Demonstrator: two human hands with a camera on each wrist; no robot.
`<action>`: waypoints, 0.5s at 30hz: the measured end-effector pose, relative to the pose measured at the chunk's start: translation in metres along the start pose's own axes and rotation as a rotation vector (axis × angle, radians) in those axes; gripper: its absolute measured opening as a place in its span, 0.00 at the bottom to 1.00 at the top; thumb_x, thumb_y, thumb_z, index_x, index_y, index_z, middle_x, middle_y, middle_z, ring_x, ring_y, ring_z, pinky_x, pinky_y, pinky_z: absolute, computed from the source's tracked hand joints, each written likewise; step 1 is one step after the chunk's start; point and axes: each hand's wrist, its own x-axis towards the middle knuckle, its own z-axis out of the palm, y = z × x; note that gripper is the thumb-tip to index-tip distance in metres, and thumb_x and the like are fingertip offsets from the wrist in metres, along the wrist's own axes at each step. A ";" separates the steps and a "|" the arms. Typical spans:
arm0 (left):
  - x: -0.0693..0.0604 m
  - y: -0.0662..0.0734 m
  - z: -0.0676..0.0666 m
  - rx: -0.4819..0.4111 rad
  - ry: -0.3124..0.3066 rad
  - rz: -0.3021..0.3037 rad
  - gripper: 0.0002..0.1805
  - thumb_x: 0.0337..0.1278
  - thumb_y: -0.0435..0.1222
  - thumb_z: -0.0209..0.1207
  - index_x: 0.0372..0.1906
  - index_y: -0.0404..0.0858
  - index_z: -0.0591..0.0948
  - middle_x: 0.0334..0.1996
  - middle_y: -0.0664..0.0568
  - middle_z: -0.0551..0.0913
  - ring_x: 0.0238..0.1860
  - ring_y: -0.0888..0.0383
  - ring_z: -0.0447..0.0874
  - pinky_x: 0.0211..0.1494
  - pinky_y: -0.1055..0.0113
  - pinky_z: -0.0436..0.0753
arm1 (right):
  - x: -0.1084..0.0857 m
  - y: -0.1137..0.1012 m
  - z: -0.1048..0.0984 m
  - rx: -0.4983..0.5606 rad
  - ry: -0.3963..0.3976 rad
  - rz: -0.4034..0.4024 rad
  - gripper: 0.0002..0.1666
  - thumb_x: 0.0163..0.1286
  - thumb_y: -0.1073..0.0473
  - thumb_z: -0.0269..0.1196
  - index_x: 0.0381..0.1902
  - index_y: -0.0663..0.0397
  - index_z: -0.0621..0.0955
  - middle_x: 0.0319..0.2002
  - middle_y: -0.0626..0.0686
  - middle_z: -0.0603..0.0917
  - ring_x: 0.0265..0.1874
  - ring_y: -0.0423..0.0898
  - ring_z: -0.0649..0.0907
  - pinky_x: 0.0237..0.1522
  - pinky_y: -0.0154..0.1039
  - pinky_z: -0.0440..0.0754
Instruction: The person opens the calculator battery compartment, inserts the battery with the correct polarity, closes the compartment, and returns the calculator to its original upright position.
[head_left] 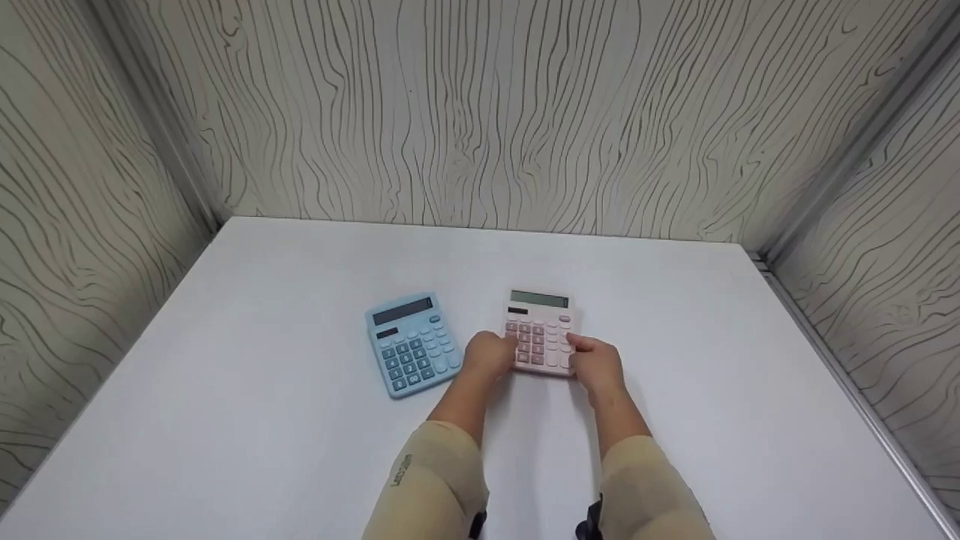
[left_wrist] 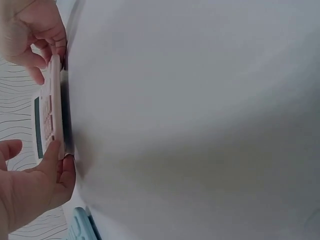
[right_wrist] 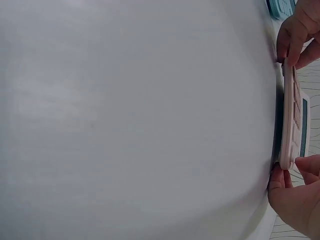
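Observation:
Both hands hold a pink calculator (head_left: pixel 545 330) by its two sides, near its lower end. The left hand (head_left: pixel 491 355) grips the left edge, thumb on top by the keys and fingers curled at the side. At the right edge the right hand (head_left: pixel 598 364) pinches with its thumb over the keys. In the left wrist view the pink calculator (left_wrist: pixel 55 110) shows edge-on, with a dark shadow beneath its near edge. A blue calculator (head_left: pixel 414 345) lies tilted on the table, just left of the left hand and apart from the pink one.
The white table (head_left: pixel 262 300) spreads around both calculators. Wood-grain patterned panels (head_left: pixel 465 112) stand behind it and along both sides. A metal rail (head_left: pixel 847 375) runs by the right edge.

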 end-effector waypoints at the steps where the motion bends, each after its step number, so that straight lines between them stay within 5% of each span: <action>1: 0.000 0.000 0.000 -0.005 -0.005 0.000 0.27 0.62 0.45 0.49 0.57 0.27 0.69 0.54 0.38 0.74 0.56 0.44 0.72 0.58 0.55 0.70 | 0.000 0.000 0.000 0.003 0.001 0.004 0.26 0.61 0.71 0.50 0.58 0.56 0.73 0.63 0.59 0.68 0.59 0.52 0.67 0.52 0.41 0.71; 8: 0.003 -0.003 -0.003 0.019 -0.033 0.040 0.28 0.63 0.45 0.47 0.58 0.27 0.69 0.56 0.38 0.73 0.58 0.44 0.70 0.60 0.55 0.68 | 0.000 -0.001 -0.001 -0.040 -0.016 -0.026 0.24 0.62 0.70 0.51 0.57 0.58 0.73 0.62 0.60 0.68 0.64 0.56 0.63 0.58 0.46 0.68; 15: 0.001 0.000 -0.011 -0.026 -0.058 0.020 0.33 0.61 0.48 0.48 0.65 0.31 0.62 0.64 0.40 0.64 0.64 0.43 0.61 0.64 0.53 0.63 | 0.000 -0.004 -0.004 -0.149 -0.064 -0.031 0.23 0.64 0.66 0.52 0.59 0.56 0.73 0.62 0.62 0.67 0.63 0.59 0.63 0.59 0.50 0.66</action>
